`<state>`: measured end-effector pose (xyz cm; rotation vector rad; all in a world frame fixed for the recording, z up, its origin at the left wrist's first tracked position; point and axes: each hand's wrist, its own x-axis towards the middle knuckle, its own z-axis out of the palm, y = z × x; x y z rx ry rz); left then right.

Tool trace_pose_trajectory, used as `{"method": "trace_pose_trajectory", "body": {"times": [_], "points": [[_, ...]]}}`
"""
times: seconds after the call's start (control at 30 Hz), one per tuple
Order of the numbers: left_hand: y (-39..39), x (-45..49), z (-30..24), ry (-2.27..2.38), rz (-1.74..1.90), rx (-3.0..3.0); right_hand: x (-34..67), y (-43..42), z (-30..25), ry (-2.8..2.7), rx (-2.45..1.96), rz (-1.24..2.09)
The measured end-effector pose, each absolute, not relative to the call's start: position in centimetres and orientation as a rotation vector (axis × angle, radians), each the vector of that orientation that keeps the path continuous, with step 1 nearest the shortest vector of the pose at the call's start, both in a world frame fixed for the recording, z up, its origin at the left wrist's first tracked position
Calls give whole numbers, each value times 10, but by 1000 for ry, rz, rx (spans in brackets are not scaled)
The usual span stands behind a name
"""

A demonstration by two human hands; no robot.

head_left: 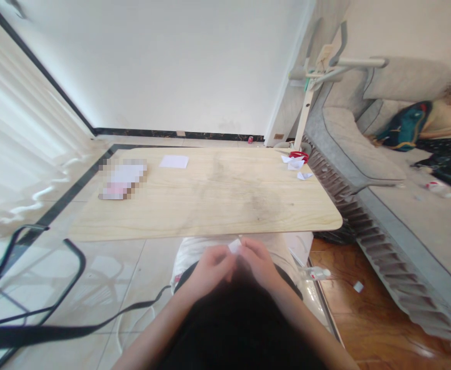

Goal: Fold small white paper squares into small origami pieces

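A small piece of white paper [234,246] is held between my two hands over my lap, just in front of the table's near edge. My left hand [218,263] has its fingers closed on the paper's left side. From the other side my right hand [255,257] pinches it. The paper looks folded, though the fingers hide much of it. On the table [194,205], folded white paper pieces [295,163] lie at the far right, with a smaller one [304,176] beside them. A flat white sheet [174,162] rests near the far edge.
A blurred-out flat item [122,180] lies on the table's left. Something red [298,155] sits at the far right corner. A plastic bottle [318,273] lies by my right side. Right of the table stands a grey sofa [348,133] with a seated person [447,113].
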<state>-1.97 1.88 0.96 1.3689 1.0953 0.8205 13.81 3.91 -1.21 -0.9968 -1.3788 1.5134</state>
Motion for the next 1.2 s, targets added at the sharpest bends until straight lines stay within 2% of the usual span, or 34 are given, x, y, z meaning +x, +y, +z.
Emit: {"method": "trace_pose_trajectory", "body": {"times": [0.5,0.97,1.2], "points": [[21,-24,12,1161,891,1424,137,34,-1,-1611,-1038,1405],[19,-21,15,1263,906,1404,137,34,-4,-1544,-1040,1448],[21,-26,20,1280,835,1532,135,35,-4,-1559,-1057,1365]]}}
